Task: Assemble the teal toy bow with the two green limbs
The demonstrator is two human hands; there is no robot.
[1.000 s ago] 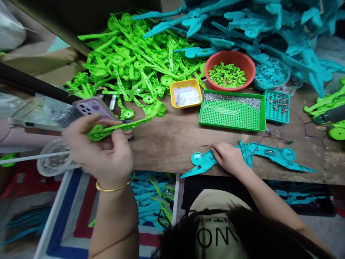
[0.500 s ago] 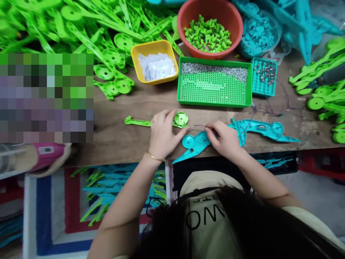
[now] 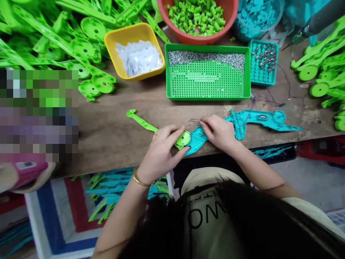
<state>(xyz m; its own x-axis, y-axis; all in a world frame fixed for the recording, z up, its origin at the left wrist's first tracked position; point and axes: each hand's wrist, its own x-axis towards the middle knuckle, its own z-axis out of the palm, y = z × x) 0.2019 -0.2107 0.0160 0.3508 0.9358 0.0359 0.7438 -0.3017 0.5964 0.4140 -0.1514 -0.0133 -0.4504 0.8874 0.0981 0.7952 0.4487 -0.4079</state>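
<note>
At the near edge of the wooden table (image 3: 113, 129), the left hand (image 3: 159, 154) is clamped on a green plastic piece (image 3: 151, 126), fingers pinching its round end (image 3: 183, 139) while the long thin arm runs away up and to the left of the knuckles. Just to the right of that hand, touching the round end, lies a teal plastic piece (image 3: 198, 138) of the same shape, and the right hand (image 3: 219, 131) presses down on it, fingertips closed on a fine wire (image 3: 194, 120) that sticks out to its left. Beyond the right hand a second teal piece (image 3: 265, 120) lies flat, with thin wires trailing from it.

Farther from both hands stand a green tray (image 3: 207, 94) with small metal pins along its far side, a yellow tub (image 3: 122, 36) of white bits, a red bowl (image 3: 201, 37) of small green bits and a little teal tray (image 3: 262, 64). Left of the left hand spreads a heap of green pieces (image 3: 64, 39).

The green round end seems to be coming down over the teal one (whether they are already seated I cannot tell). To do this well, I judge the right hand should keep the teal piece pinned flat and the wire clear of the joint, while the left lines up the two discs squarely before pressing, so nothing gets pinched or sits crooked
</note>
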